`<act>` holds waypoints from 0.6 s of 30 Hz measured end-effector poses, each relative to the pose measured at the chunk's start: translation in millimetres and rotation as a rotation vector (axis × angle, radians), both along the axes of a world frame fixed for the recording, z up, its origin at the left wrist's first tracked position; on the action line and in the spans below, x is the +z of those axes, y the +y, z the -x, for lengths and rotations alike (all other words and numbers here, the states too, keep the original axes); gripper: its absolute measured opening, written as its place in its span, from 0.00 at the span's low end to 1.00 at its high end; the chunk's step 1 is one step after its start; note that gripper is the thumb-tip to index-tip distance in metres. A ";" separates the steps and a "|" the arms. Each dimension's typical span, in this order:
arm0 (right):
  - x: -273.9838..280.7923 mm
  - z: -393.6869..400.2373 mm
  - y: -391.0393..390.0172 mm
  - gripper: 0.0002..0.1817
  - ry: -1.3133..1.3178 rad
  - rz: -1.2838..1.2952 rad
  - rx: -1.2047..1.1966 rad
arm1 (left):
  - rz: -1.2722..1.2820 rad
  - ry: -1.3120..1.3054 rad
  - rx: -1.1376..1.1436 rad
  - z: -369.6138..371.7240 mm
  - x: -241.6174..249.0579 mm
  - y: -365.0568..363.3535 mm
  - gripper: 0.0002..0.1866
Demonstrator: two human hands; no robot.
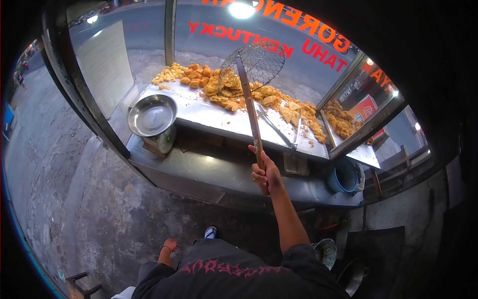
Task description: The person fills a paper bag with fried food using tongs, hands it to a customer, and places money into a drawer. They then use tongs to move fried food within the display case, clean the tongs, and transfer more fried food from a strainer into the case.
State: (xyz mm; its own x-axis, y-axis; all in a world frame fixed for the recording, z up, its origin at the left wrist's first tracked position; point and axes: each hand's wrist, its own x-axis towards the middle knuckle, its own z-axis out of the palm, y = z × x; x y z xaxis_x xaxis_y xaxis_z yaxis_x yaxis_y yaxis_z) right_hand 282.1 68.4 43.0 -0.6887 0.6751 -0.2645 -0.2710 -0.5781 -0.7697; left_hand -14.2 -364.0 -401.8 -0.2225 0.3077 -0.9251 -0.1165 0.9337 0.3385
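Note:
My right hand (266, 173) is wrapped round the wooden handle of a wire mesh skimmer (253, 119), whose round basket is over the fried food at the back of the counter. The fried food (269, 96) lies in a long heap on a white tray (191, 107). Metal tongs (277, 126) rest on the tray to the right of the handle. Low beside my body hangs my left hand (171, 244), small in view, its fingers too unclear to read.
A steel bowl (152, 114) sits on a scale (164, 141) at the counter's left end. A blue bucket (342, 176) stands at the right. Metal posts and lettered glass frame the stall. A basin (326, 251) and a pan (352, 277) are at lower right.

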 end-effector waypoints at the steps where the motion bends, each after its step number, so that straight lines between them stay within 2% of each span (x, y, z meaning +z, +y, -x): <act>1: 2.8 -5.9 -4.6 0.32 0.016 0.009 0.001 | 0.025 -0.039 -0.028 -1.9 -1.5 -3.7 0.11; 5: 8.3 -36.0 -34.6 0.32 0.028 0.007 -0.027 | 0.027 -0.018 -0.261 -10.5 -6.1 2.3 0.12; 7: 5.9 -58.6 -60.5 0.32 -0.005 -0.025 -0.053 | 0.017 0.038 -0.405 -14.4 13.7 17.6 0.13; 9: 2.6 -89.5 -89.7 0.31 -0.101 -0.071 -0.101 | -0.229 0.155 -0.633 -5.8 -10.5 28.3 0.16; 11: 5.4 -118.8 -120.7 0.27 -0.259 -0.092 -0.187 | -0.199 0.159 -0.539 -6.9 -6.4 38.6 0.19; 12: -2.7 -133.6 -137.1 0.26 -0.361 -0.194 -0.268 | -0.058 0.098 -0.318 -9.3 5.5 47.7 0.19; 13: 0.2 -142.6 -155.0 0.26 -0.491 -0.307 -0.314 | -0.206 0.250 -0.770 -4.3 -7.2 49.0 0.17; 14: -20.6 -161.1 -170.7 0.27 -0.723 -0.499 -0.362 | -0.324 0.408 -1.218 4.0 -29.3 55.5 0.17; 15: -39.6 -179.2 -184.7 0.27 -0.820 -0.722 -0.371 | -0.391 0.407 -1.395 9.0 -40.4 64.6 0.17; 16: -46.9 -185.8 -213.0 0.23 -0.946 -0.726 -0.454 | -0.459 0.396 -1.587 10.1 -43.5 69.9 0.18; 17: -53.3 -191.0 -240.2 0.22 -1.071 -0.716 -0.534 | -0.335 0.346 -1.348 6.0 -41.3 71.4 0.18; 18: -101.0 -221.1 -257.3 0.18 -1.182 -0.839 -0.577 | -0.233 0.287 -1.128 3.1 -28.6 80.8 0.18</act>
